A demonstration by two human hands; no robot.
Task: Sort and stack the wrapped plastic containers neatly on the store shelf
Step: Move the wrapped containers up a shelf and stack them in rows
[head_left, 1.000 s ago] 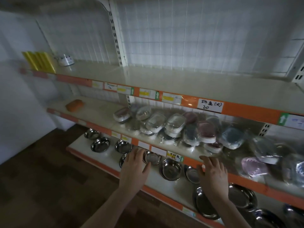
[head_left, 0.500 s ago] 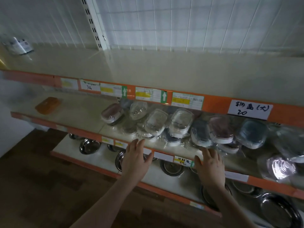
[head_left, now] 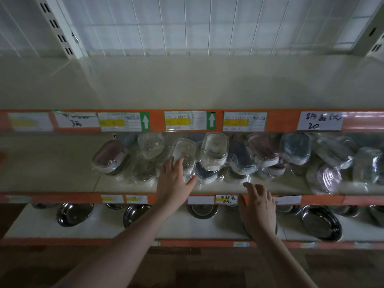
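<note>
Shelf unit [head_left: 187, 90]: three cream boards seen from above, each edged by an orange strip; white grid panel behind.
Top shelf [head_left: 207, 84]: bare cream surface, front strip carrying printed price tags and a handwritten label [head_left: 320, 121].
Middle shelf [head_left: 52, 167]: carries the wrapped goods from centre to right; left part bare.
Bottom shelf [head_left: 187, 225]: row of steel dishes [head_left: 321, 222], shiny and shallow, set side by side.
Wrapped containers [head_left: 239, 156]: loose heap on the middle shelf, oval boxes in clear film, leaning and overlapping; lids clear, pink, dark blue and grey-blue.
Pink-lidded container [head_left: 109, 155]: at the left end of the heap, tilted, lying on another.
Clear container [head_left: 184, 153]: tilted, near the heap's left-centre, touched by the left fingertips.
Left hand [head_left: 173, 180]: reaching over the middle shelf's front edge; grip spread, fingers straight, tips on the clear container's wrap, thumb out to the right.
Right hand [head_left: 258, 206]: in front of the middle shelf's orange strip, fingertips at the shelf's front edge; grip spread, fingers loosely extended, holding nothing, just short of the heap.
</note>
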